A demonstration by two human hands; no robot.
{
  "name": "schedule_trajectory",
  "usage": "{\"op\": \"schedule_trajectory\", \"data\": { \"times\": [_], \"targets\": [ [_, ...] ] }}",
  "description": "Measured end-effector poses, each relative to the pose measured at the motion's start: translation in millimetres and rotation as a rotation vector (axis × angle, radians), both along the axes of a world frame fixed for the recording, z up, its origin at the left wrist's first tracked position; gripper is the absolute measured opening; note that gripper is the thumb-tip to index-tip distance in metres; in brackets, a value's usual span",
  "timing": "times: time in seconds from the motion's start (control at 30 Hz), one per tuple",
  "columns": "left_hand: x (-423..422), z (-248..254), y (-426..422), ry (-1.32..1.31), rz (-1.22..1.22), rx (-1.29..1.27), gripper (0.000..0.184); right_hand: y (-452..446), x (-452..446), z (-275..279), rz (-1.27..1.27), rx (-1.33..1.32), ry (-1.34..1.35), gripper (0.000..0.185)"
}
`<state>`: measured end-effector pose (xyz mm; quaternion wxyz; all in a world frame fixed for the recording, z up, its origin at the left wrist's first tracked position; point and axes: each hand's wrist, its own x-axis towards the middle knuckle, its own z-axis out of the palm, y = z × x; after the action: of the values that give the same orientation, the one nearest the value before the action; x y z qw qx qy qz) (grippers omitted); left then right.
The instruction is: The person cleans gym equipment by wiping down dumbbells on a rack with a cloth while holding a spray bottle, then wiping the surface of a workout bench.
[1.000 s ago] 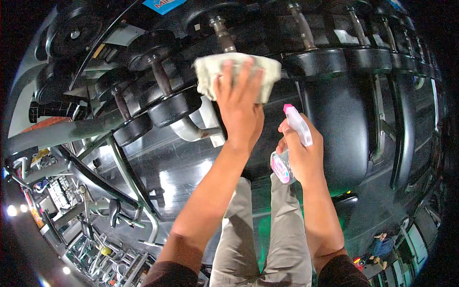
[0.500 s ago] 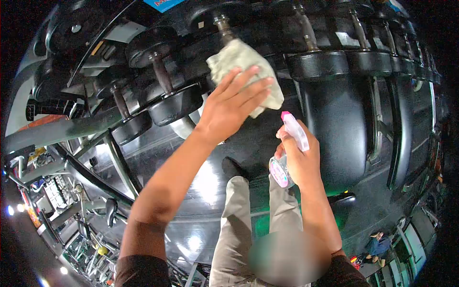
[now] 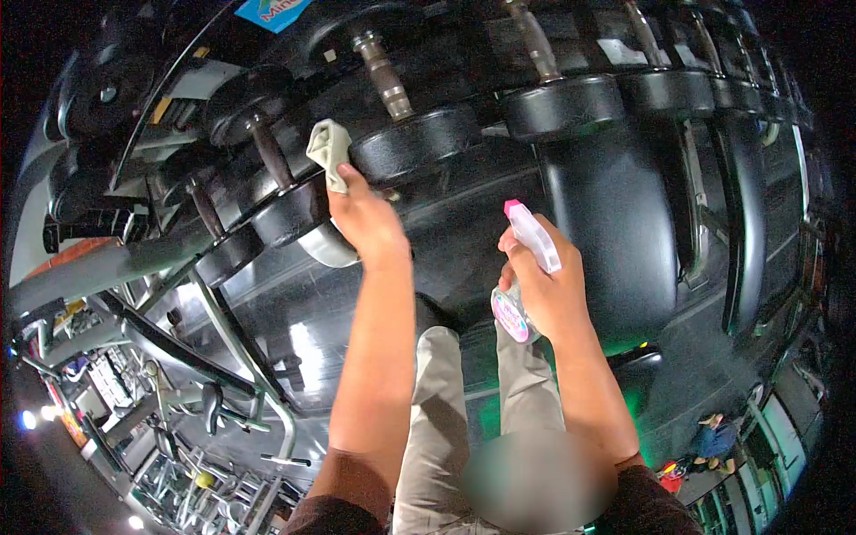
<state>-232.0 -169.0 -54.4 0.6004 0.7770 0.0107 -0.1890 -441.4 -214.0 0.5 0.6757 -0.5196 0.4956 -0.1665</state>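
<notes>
The right grip [image 3: 553, 275], right of centre, is clamped around the bottle [image 3: 510, 316], whose pink nozzle points to the upper left. Its fingers lie under the sprayer head, so a careless squeeze could loose spray where none is meant; if the hold slackened, the bottle could drop to the floor [image 3: 308, 357]. The left grip [image 3: 367, 218], upper left of centre, is closed on the cloth [image 3: 330, 153], with a folded end showing past the hand. A slack pinch might let it slip. Just beside it, at upper middle, lies a thick dumbbell [image 3: 417, 143], with a smaller dumbbell [image 3: 290, 214] to its left; whether the cloth touches either, I cannot tell. Knuckles could knock those blunt ends if the hand swung between them too fast. At the right is a dark pad [image 3: 615, 241]; stray spray could leave it slick.
</notes>
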Motion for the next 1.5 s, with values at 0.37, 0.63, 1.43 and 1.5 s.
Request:
{"op": "schedule_trajectory", "data": {
  "times": [0.37, 0.63, 1.43, 1.5],
  "targets": [
    [-37, 23, -3, -0.777, -0.451, 0.045, 0.042, -1, -11, -4, -0.079, -0.011, -0.090, 0.010],
    [-27, 41, -83, -1.370, -1.694, 0.822, 0.028, -4, -24, -7, -0.072, -0.019, -0.042, 0.010],
    [-37, 13, 39, -0.310, -0.364, 0.313, 0.054, 6, -21, -10, -0.112, 0.069, -0.077, 0.006],
    [-43, 20, 26, 0.116, 0.049, -0.162, 0.034, 5, -21, -9, -0.116, 0.081, -0.075, 0.006]
  ]
}}
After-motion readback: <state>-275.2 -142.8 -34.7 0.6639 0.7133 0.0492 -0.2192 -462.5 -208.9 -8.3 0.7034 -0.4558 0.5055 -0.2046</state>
